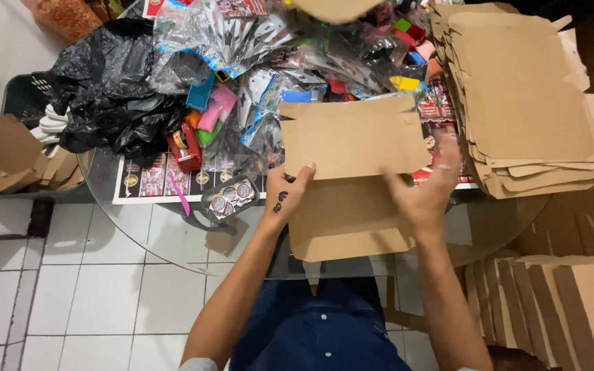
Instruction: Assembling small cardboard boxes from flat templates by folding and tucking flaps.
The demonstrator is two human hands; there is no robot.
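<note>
- Scanning from the far left: a dark plastic crate [15, 103] sits on the tiled floor with brown cardboard scraps [8, 154] in and over it, so it looks like it serves as the offcut bin, kept out of the work area.
- Next over, a crumpled black plastic bag [115, 86] slumps on the round glass table [166, 240], shoved back so the front edge is free.
- Beside it there's a heap of small colourful toys in clear packets [242, 48], plus a red tape dispenser [185, 148] and a little tray of round stickers [230, 198] near the table's front edge, close to the left hand, probably so they're easy to grab.
- Left hand [287, 196] pinches the left edge of the flat cardboard box blank [352, 178], thumb on top, fingers curled under. That steadies the sheet over the table edge, right in front of the body.
- Right hand [427, 189] is open-ish and pressed flat on the blank's right side, fingers spread. It's blurry, so I can't tell if it grips the edge or just pushes on it.
- Upper right, a tall stack of flat box blanks [524, 96] lies on the table just beside the right hand, I'd guess as the supply pile.
- Bottom right, a row of brown boxes [551, 302] stands on edge, one with a round sticker.
</note>
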